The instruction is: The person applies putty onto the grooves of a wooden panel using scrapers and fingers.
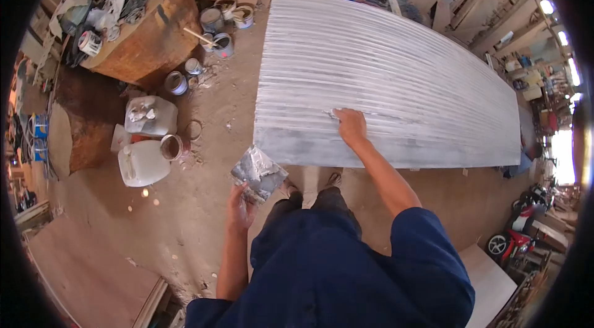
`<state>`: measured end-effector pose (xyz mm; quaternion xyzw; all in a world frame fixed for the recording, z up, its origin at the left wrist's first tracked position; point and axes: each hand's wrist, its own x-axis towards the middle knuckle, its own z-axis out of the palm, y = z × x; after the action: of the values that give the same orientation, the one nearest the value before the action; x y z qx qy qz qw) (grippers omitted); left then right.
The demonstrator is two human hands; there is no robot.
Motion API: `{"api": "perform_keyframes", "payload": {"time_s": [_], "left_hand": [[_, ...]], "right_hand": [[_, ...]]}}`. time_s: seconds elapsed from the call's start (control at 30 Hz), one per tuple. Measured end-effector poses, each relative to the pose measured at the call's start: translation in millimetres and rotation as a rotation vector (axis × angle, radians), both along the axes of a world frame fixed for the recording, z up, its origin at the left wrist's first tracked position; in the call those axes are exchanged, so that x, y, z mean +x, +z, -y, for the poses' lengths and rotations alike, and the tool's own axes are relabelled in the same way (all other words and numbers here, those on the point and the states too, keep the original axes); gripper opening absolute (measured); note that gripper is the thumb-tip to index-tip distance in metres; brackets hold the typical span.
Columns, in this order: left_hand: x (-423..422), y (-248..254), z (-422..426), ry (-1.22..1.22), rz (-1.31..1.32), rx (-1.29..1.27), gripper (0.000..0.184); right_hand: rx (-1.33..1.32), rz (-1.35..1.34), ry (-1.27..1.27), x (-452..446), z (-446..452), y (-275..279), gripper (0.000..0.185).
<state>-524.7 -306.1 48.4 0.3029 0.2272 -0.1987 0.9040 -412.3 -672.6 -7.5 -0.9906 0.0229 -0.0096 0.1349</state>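
Note:
A long grooved panel (371, 68), streaked white and grey, lies in front of me. My right hand (351, 125) is closed at its near part, fingertips down at the surface. Beside those fingertips is a small whitish smear or tool edge (329, 114); what the fingers hold is too small to make out. Off the panel's near left corner, my left hand (241, 207) grips a square board (258, 174) from below. Shiny grey paste is spread over the board's top, and part of the fingers is hidden under it.
Open paint cans (223, 45) and white plastic jugs (144, 164) stand on the dusty floor at left. Beyond them is a rusty brown block (154, 31) piled with cloths. Flat sheets (93, 272) lie at lower left. A red motorbike (518, 238) stands at right.

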Motion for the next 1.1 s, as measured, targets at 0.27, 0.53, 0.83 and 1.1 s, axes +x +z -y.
{"api": "perform_keyframes", "payload": {"time_s": [0.27,0.53,0.83,1.1], "left_hand": [[0.5,5.6,26.2,-0.081,0.025,0.044,0.051],[-8.0,16.4,61.7,-0.104,0.031,0.046,0.052],[-24.0,10.4,111.7,-0.165,-0.05,0.038,0.056],[-30.0,24.2,152.1,-0.228,-0.042,0.058,0.057]], "right_hand": [[-0.033,0.037,-0.002,-19.5,34.7,-16.1,0.038],[-0.021,0.18,-0.033,-36.1,73.7,-15.8,0.035],[-0.044,0.17,-0.053,-54.7,121.1,-25.3,0.038],[-0.071,0.151,-0.042,-77.4,150.8,-24.1,0.039]]}}
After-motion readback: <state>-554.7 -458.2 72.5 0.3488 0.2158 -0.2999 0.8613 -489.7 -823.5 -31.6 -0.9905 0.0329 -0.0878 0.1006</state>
